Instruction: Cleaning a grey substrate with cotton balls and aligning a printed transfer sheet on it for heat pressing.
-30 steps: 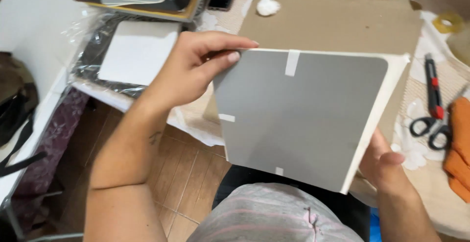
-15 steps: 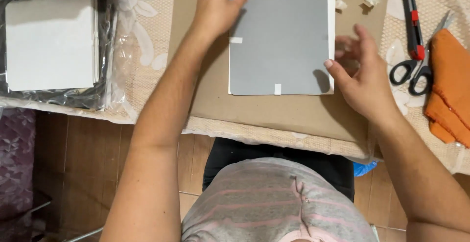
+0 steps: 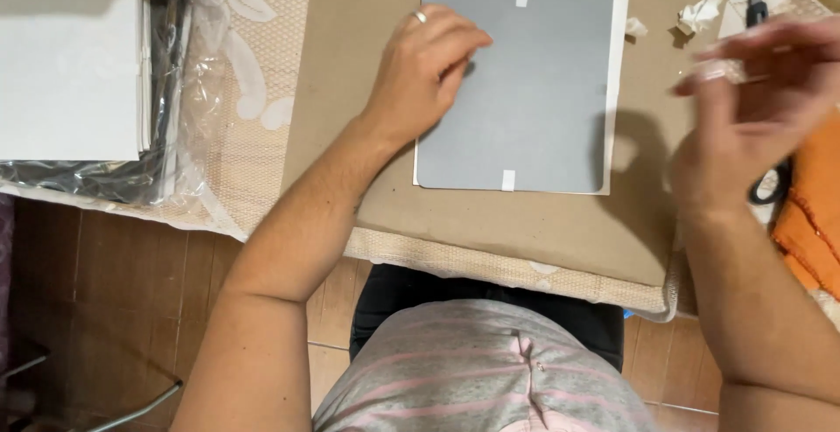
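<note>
A grey rounded-corner sheet (image 3: 542, 91), taped onto a slightly larger white backing sheet (image 3: 620, 47), lies flat on a brown cardboard board (image 3: 350, 91). My left hand (image 3: 424, 69) rests on the grey sheet's left edge with fingers curled, pressing it down; a ring is on one finger. My right hand (image 3: 757, 104) hovers blurred above the board's right side, fingers spread, holding nothing. It hangs over black-handled scissors (image 3: 774, 183) and an orange cloth (image 3: 809, 213).
A stack of white sheets in clear plastic (image 3: 74, 65) sits at the left on a lace tablecloth (image 3: 254, 108). Crumpled paper bits (image 3: 698, 14) and a dark cutter (image 3: 755, 5) lie at the upper right. The table edge runs below the board, over a tiled floor.
The taped sheet went from being held up in both hands to lying flat on the cardboard. My right hand has let go and lifted off to the right.
</note>
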